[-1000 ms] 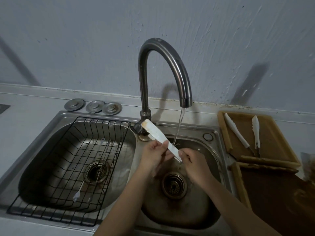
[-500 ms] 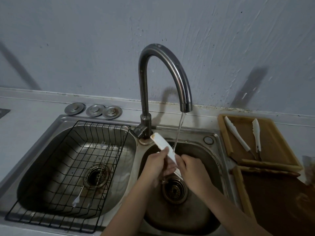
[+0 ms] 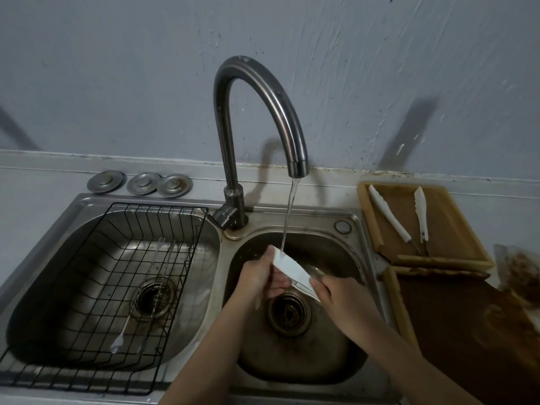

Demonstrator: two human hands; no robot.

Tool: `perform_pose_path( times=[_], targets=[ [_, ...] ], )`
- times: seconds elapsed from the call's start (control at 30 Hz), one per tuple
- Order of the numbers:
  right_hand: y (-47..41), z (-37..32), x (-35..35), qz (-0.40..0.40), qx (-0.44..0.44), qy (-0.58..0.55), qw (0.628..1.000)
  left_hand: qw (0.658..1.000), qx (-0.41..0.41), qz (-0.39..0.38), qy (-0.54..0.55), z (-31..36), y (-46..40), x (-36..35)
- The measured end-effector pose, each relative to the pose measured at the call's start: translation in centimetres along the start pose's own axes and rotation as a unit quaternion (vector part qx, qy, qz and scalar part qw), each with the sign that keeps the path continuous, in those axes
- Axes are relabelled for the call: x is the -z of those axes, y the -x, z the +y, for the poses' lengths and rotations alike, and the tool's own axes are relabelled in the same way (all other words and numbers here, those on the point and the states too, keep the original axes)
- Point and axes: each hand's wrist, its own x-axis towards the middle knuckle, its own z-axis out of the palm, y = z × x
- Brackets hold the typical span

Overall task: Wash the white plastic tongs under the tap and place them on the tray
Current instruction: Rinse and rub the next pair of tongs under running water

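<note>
White plastic tongs (image 3: 292, 268) lie slanted over the right sink basin (image 3: 344, 258), their upper end under the stream from the curved steel tap (image 3: 263, 92). My left hand (image 3: 260, 276) wraps the upper end and my right hand (image 3: 336, 290) grips the lower end. Both hands hide part of the tongs. To the right, a brown tray (image 3: 455, 217) on the counter holds another pair of white tongs (image 3: 388, 214) spread apart.
A black wire rack (image 3: 96, 287) with long metal utensils (image 3: 137, 305) fills the left basin. Three metal sink plugs (image 3: 140, 182) sit behind it. A second brown tray (image 3: 467, 331) lies at front right, with a plastic bag (image 3: 520, 276) beside it.
The tongs came down and to the right, from pointing up past the tap base to lying low under the stream. My hands slid along them.
</note>
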Motion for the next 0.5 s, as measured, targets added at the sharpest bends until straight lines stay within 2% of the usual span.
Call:
perform_pose_path(
  times=[0.1,0.27,0.4,0.5],
  targets=[
    [0.1,-0.1,-0.1,0.003,0.002,-0.008,1.000,1.000,0.024,0.002,0.006,-0.1,-0.3,0.8],
    [0.3,-0.5,0.0,-0.008,0.004,-0.015,1.000,0.997,-0.029,0.019,-0.066,-0.1,-0.2,0.7],
    [0.6,-1.0,0.6,0.011,0.056,0.076,0.995,0.998,-0.018,-0.009,-0.067,-0.4,-0.1,0.7],
    [0.4,-1.4,0.5,0.082,0.135,0.197,0.968,0.998,-0.006,-0.042,-0.055,-0.6,0.1,0.4]
  ],
)
